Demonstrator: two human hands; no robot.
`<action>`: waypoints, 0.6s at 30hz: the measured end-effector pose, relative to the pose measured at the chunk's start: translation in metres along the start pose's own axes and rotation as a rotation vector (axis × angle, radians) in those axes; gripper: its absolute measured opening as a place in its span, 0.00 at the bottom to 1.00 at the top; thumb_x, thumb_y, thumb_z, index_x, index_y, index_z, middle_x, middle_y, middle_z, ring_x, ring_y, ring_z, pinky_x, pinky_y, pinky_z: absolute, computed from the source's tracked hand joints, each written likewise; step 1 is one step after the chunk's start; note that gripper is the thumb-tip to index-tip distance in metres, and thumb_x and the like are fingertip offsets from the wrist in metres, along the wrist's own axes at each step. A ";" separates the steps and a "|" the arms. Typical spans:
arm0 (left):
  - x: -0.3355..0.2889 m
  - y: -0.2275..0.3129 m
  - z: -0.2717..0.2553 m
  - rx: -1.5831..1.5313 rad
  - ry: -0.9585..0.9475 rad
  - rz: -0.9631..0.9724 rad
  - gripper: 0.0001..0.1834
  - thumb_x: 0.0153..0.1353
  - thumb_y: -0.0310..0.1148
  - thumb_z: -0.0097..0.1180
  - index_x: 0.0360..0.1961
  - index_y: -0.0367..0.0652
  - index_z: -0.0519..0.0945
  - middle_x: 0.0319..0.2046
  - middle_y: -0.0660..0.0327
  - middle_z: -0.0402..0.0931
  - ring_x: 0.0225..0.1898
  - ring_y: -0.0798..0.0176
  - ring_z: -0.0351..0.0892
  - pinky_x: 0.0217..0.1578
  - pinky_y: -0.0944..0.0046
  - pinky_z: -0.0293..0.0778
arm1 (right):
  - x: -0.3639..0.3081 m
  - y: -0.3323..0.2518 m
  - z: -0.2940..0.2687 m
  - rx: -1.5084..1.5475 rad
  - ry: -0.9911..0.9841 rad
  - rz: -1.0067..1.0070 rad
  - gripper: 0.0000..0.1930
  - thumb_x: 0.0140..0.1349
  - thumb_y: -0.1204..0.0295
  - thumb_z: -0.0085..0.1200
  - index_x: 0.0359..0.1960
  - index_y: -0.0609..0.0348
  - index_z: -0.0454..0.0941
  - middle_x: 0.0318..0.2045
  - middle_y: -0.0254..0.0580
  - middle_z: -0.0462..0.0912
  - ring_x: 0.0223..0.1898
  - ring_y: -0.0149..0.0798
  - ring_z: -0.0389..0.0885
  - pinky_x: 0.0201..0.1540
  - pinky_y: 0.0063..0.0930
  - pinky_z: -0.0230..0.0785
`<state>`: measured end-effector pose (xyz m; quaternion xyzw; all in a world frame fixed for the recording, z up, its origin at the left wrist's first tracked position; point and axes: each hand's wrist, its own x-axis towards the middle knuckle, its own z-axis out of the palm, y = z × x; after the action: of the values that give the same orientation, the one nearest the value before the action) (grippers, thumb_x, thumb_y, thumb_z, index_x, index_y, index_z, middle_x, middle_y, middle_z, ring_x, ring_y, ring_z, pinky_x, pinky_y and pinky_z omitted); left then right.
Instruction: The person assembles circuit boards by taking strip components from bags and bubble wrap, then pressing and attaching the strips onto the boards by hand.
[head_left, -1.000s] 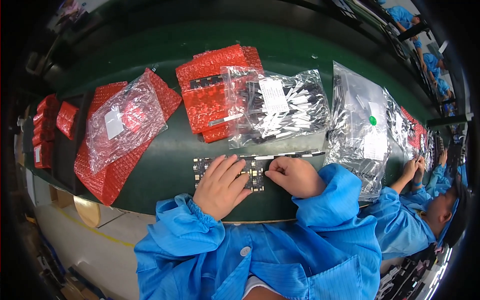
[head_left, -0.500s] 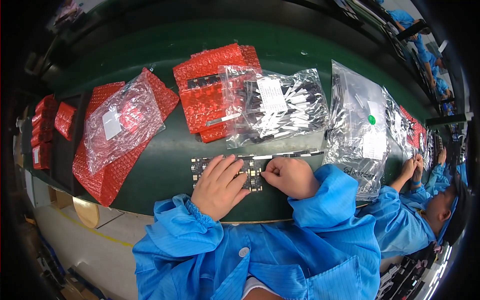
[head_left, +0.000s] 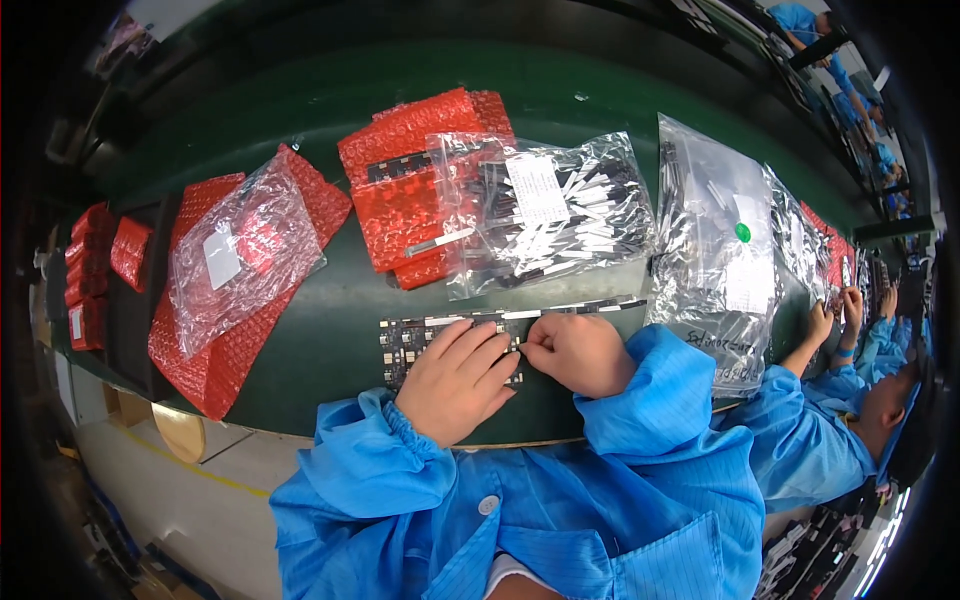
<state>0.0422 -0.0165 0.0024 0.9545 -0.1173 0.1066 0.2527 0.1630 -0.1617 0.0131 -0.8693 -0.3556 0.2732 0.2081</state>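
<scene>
A dark circuit board panel point(head_left: 390, 352) with rows of small metal connectors lies flat on the green bench in front of me. My left hand point(head_left: 455, 385) rests over its middle, fingers stretched out and lying on it. My right hand point(head_left: 575, 355) is at the panel's right edge, thumb and forefinger pinched together; what is between them, if anything, is too small or hidden. Thin black-and-white strips point(head_left: 470, 318) lie along the panel's far edge, reaching right past my right hand. Beyond them is a clear bag point(head_left: 540, 190) filled with similar strips.
Red bubble wrap point(head_left: 395, 225) with another dark board point(head_left: 398, 168) lies behind. To the left are a clear bag point(head_left: 215, 300) on red wrap and a black tray point(head_left: 128, 320) beside small red packets point(head_left: 88, 285). Another filled bag point(head_left: 715, 230) and a co-worker point(head_left: 800, 430) are at right.
My left hand has slid a little to the right over the panel, uncovering more of its left part. My right hand stays pinched at the right edge, almost unmoved.
</scene>
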 end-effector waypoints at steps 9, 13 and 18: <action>0.002 -0.001 0.005 0.017 -0.029 0.011 0.18 0.43 0.34 0.61 0.38 0.42 0.76 0.43 0.59 0.72 0.50 0.58 0.68 0.54 0.55 0.60 | 0.001 0.002 -0.001 -0.010 -0.015 -0.014 0.08 0.49 0.65 0.54 0.24 0.56 0.78 0.21 0.41 0.79 0.24 0.42 0.79 0.28 0.32 0.70; 0.002 -0.002 0.004 0.012 -0.023 0.005 0.18 0.42 0.34 0.61 0.37 0.42 0.76 0.43 0.59 0.72 0.50 0.58 0.68 0.53 0.55 0.60 | 0.003 0.003 -0.002 -0.006 -0.029 -0.020 0.08 0.49 0.65 0.54 0.24 0.56 0.78 0.20 0.40 0.79 0.23 0.42 0.78 0.27 0.31 0.70; 0.005 -0.002 0.003 -0.005 -0.024 -0.001 0.18 0.41 0.33 0.61 0.36 0.42 0.76 0.42 0.59 0.72 0.49 0.57 0.68 0.53 0.54 0.61 | 0.004 0.003 -0.001 -0.035 -0.023 -0.023 0.08 0.48 0.65 0.54 0.23 0.56 0.78 0.20 0.40 0.79 0.23 0.42 0.78 0.27 0.32 0.70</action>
<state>0.0478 -0.0170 -0.0003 0.9551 -0.1202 0.0944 0.2539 0.1676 -0.1607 0.0105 -0.8654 -0.3726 0.2745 0.1921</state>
